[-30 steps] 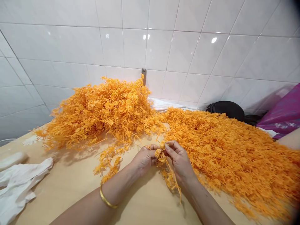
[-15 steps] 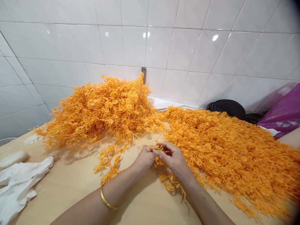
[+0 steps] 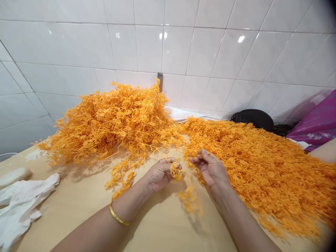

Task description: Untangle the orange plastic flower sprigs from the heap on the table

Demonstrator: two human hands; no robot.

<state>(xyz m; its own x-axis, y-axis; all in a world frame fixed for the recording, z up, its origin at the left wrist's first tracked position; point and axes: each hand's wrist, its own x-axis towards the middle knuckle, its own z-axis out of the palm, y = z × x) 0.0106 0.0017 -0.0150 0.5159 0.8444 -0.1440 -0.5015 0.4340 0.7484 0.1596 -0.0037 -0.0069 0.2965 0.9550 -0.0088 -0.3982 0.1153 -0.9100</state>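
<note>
My left hand (image 3: 164, 173) is closed on a strand of orange artificial flowers (image 3: 176, 171), pinching it between thumb and fingers above the table. The strand's lower end (image 3: 191, 201) hangs down to the right, smeared by motion. To the right, my right hand (image 3: 212, 168) has its fingertips pressed together at the near edge of a wide orange flower heap (image 3: 257, 168). What is in that pinch, if anything, cannot be made out. Another loose orange strand (image 3: 122, 178) lies just left of my left hand. A gold bangle (image 3: 118, 215) circles my left forearm.
A taller orange flower pile (image 3: 118, 119) stands at the back left of the tan table (image 3: 86, 217). White gloves (image 3: 23, 210) lie at the left edge. By the tiled wall (image 3: 147, 45) are a black case (image 3: 253, 119) and a purple bag (image 3: 315, 119).
My hands were together over the strand and have parted. The right hand has moved right and slightly away, while the left keeps the strand, whose hanging end swings.
</note>
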